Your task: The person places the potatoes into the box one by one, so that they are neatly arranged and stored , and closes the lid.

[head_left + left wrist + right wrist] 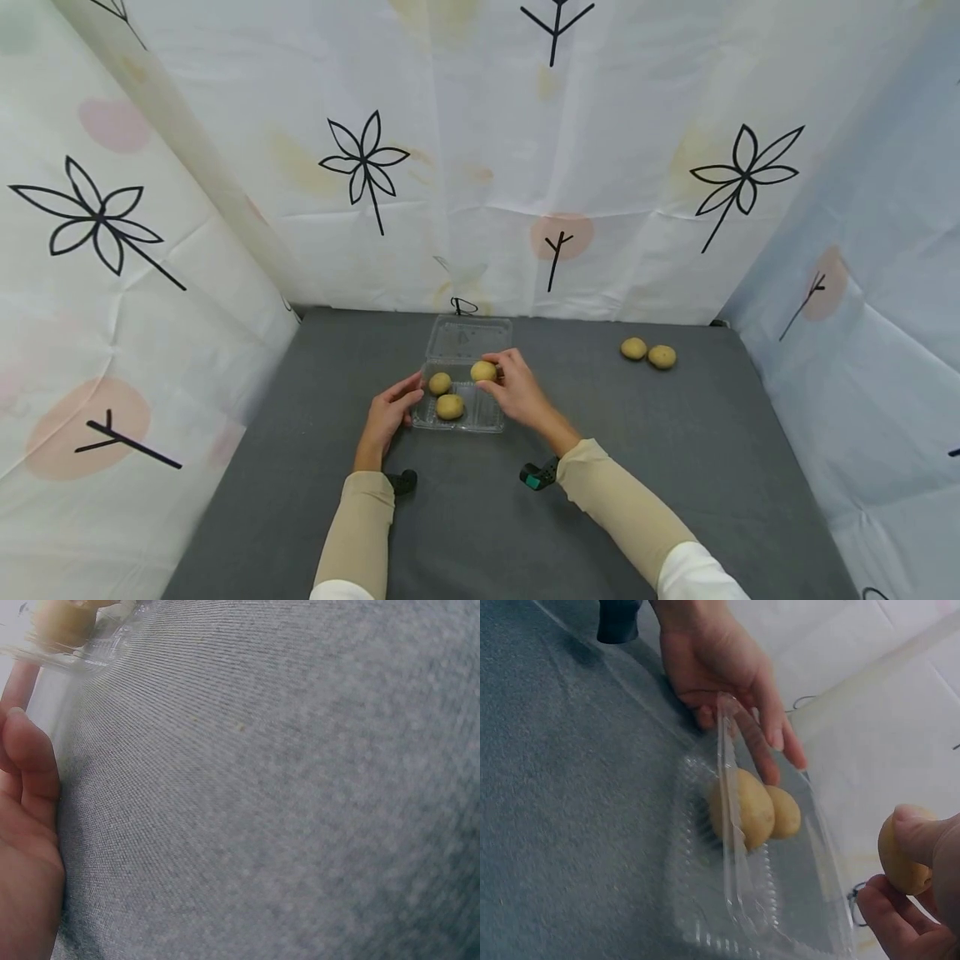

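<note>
My right hand [517, 390] pinches a potato [483, 371] between thumb and fingertips, over the right part of a clear plastic clamshell container [483, 417]. In the right wrist view this held potato [901, 859] is raised beside the container. Two more potatoes, a smaller one [439, 383] and a larger one [450, 407], lie in the left part of the container. Its hinged lid [470, 337] is folded back, away from me. At the container's left side my left hand [392, 410] rests with fingers extended along the wall, partly seen through the plastic in the right wrist view.
Two further potatoes, one [633, 348] beside the other [662, 357], lie at the back right of the grey table [600, 517]. White patterned cloth [480, 167] hangs behind the table and on both sides. Both wrists wear dark camera straps.
</note>
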Available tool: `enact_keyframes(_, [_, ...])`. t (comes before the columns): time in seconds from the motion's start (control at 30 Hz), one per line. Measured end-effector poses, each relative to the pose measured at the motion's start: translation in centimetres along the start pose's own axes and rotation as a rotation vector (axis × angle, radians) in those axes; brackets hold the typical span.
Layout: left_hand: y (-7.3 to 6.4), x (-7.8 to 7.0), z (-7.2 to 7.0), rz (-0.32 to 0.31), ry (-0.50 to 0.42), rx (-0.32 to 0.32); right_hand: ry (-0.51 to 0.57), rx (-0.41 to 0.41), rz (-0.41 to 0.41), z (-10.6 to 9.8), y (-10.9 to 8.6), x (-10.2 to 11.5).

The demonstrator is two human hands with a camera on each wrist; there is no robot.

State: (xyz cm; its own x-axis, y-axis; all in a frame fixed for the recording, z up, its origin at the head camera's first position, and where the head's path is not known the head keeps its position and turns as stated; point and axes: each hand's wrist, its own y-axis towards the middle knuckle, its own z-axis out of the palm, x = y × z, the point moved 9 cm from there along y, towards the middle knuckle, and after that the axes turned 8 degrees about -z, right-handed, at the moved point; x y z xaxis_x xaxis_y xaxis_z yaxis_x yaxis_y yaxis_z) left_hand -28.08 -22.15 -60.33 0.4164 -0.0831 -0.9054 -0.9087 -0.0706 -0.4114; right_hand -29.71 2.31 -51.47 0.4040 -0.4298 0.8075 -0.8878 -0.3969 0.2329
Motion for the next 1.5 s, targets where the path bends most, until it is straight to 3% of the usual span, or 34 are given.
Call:
enact_keyframes(0.4, [0.0,-0.2,-0.1,0.014,-0.001,0.005,-0.005,0.040,-0.001,3.2,1.0,0.0])
enact_keyframes(0.77, [-0.2,-0.4,-0.1,0.004,0.001,0.000,-0.007,0.038,0.024,4.8,1.5,-0.6])
enact_keyframes(0.93, [0.2,0.1,-0.2,-0.006,-0.001,-0.006,-0.030,0.030,0.022,5.1,1.7,-0.7])
enact_keyframes(1.23, [2.0,1.9,-0.5,0.012,-0.008,-0.036,-0.032,0.004,0.045,5.5,1.8,-1.6])
enact_keyframes(1.5, [2.1,2.0,-0.5,0.045,0.014,-0.053,-0.044,0.004,0.052,5.7,1.7,-1.8])
